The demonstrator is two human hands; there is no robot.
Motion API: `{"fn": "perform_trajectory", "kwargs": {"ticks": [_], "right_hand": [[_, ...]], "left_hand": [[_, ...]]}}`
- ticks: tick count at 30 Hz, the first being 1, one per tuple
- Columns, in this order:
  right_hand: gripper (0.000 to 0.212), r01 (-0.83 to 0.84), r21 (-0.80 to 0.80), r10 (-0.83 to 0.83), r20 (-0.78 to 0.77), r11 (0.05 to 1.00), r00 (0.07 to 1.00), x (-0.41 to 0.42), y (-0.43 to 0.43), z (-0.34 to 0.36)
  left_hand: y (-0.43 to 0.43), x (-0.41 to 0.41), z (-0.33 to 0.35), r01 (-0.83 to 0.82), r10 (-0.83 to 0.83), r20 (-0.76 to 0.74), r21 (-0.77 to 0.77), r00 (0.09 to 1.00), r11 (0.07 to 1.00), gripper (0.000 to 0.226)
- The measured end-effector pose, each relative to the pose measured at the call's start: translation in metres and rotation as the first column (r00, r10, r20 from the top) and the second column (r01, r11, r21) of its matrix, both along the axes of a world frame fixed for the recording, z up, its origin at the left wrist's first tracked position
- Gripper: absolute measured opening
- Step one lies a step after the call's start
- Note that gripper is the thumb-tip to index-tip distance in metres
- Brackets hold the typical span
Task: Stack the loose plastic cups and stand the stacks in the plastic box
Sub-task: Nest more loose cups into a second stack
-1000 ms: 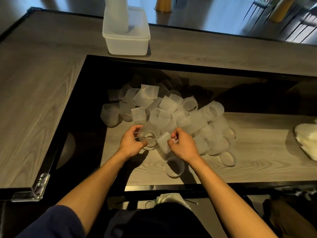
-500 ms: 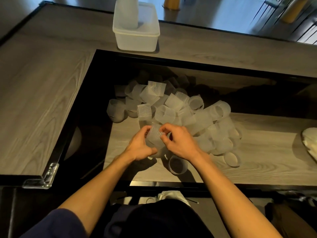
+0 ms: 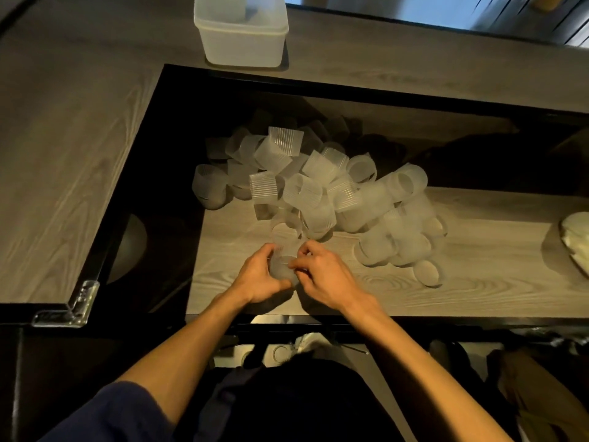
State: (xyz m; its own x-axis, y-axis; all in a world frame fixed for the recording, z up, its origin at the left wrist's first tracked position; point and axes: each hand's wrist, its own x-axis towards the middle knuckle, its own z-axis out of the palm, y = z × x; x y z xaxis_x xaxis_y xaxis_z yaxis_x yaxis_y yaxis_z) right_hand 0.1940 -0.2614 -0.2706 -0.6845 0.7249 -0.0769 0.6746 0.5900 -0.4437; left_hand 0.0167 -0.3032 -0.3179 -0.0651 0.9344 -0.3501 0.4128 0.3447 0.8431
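A heap of several translucent ribbed plastic cups lies on the lower wooden shelf. In front of the heap my left hand grips a short stack of cups. My right hand pinches the same stack from the right, fingers curled at its rim. The white plastic box stands on the upper tabletop at the back, with a tall stack of cups upright in it.
A single cup lies apart at the right of the heap. A pale crumpled object sits at the shelf's right end. The grey wooden tabletop frames the recess, with a clear corner guard at its near left corner.
Both hands have come together and drawn toward me, away from the heap. The cup that my right hand held is now nested with the one in my left.
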Motion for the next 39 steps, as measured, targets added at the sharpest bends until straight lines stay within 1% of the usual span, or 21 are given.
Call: {"fn": "perform_trajectory", "kwargs": {"ticks": [2,4,6,7,8,9,10,11,12,14,16,17,19,21,22,24,26,30,35,37,39], "right_hand": [[0.029,-0.017,-0.057,0.019,0.049,0.998,0.999,0.002,-0.005,-0.007],[0.033,0.023,-0.091,-0.021,0.019,0.996,1.0,0.006,-0.01,-0.014],[0.038,0.17,-0.07,-0.175,-0.066,0.983,0.982,0.013,-0.01,-0.019],[0.045,0.251,-0.048,-0.253,-0.062,0.967,0.965,0.018,-0.01,-0.021],[0.059,0.311,-0.039,-0.311,0.004,0.95,0.951,0.023,-0.008,-0.021],[0.079,0.342,-0.055,-0.334,0.123,0.938,0.935,0.027,-0.007,-0.022],[0.097,0.348,-0.087,-0.316,0.262,0.933,0.912,0.03,-0.007,-0.022],[0.108,0.338,-0.121,-0.275,0.367,0.933,0.889,0.031,-0.008,-0.024],[0.113,0.325,-0.151,-0.236,0.423,0.934,0.875,0.031,-0.011,-0.026],[0.105,0.302,-0.169,-0.206,0.427,0.938,0.88,0.032,-0.014,-0.036],[0.091,0.302,-0.154,-0.235,0.347,0.941,0.908,0.032,-0.012,-0.04],[0.086,0.32,-0.138,-0.273,0.281,0.937,0.92,0.03,-0.011,-0.039],[0.081,0.376,-0.105,-0.366,0.1,0.921,0.925,0.024,-0.008,-0.032],[0.081,0.409,-0.13,-0.424,-0.116,0.903,0.898,0.017,-0.005,-0.02],[0.081,0.398,-0.16,-0.425,-0.194,0.903,0.884,0.013,-0.004,-0.015],[0.081,0.338,-0.194,-0.381,-0.259,0.921,0.888,0.007,0.0,-0.012],[0.084,0.264,-0.215,-0.313,-0.241,0.94,0.919,0.002,0.002,-0.016],[0.086,0.132,-0.216,-0.165,-0.144,0.968,0.976,-0.005,0.003,-0.031],[0.091,0.09,-0.2,-0.102,-0.048,0.976,0.994,-0.008,0.006,-0.041],[0.092,0.069,-0.169,-0.067,0.015,0.983,0.998,-0.007,0.006,-0.043],[0.095,0.097,-0.15,-0.082,0.103,0.984,0.991,-0.006,0.006,-0.043]], "left_hand": [[0.001,0.001,-0.002,0.019,-0.019,-0.027,-0.006,0.999,1.0,0.089],[0.003,0.001,-0.004,0.03,-0.031,-0.068,-0.015,0.997,0.999,0.087],[0.003,0.001,-0.007,0.026,-0.029,-0.103,-0.028,0.994,0.999,0.085],[0.003,0.0,-0.009,0.022,-0.025,-0.111,-0.034,0.993,0.999,0.086],[0.002,-0.001,-0.011,0.02,-0.025,-0.119,-0.043,0.993,0.999,0.086],[0.001,-0.001,-0.012,0.025,-0.031,-0.124,-0.051,0.992,0.998,0.087],[0.0,-0.001,-0.013,0.03,-0.038,-0.126,-0.061,0.991,0.998,0.087],[-0.001,-0.001,-0.014,0.037,-0.045,-0.13,-0.068,0.99,0.997,0.087],[-0.002,-0.001,-0.014,0.043,-0.052,-0.131,-0.072,0.99,0.996,0.087],[-0.003,0.0,-0.015,0.052,-0.062,-0.131,-0.077,0.989,0.996,0.087],[-0.003,-0.001,-0.016,0.056,-0.066,-0.141,-0.074,0.988,0.996,0.088],[-0.004,-0.002,-0.017,0.06,-0.071,-0.153,-0.073,0.986,0.996,0.089],[-0.003,-0.004,-0.018,0.076,-0.089,-0.18,-0.077,0.98,0.994,0.091],[-0.002,-0.006,-0.018,0.094,-0.107,-0.2,-0.075,0.974,0.993,0.09],[-0.002,-0.006,-0.018,0.102,-0.116,-0.206,-0.074,0.972,0.992,0.089],[-0.001,-0.006,-0.016,0.113,-0.125,-0.213,-0.067,0.969,0.991,0.087],[0.0,-0.006,-0.014,0.119,-0.129,-0.211,-0.056,0.969,0.991,0.086],[0.003,-0.008,-0.015,0.173,-0.178,-0.227,-0.042,0.957,0.984,0.086],[0.005,-0.008,-0.015,0.196,-0.2,-0.213,-0.043,0.956,0.98,0.088],[0.007,-0.008,-0.016,0.218,-0.227,-0.208,-0.063,0.951,0.974,0.094],[0.011,-0.01,-0.014,0.224,-0.242,-0.251,-0.1,0.937,0.969,0.095]]}}
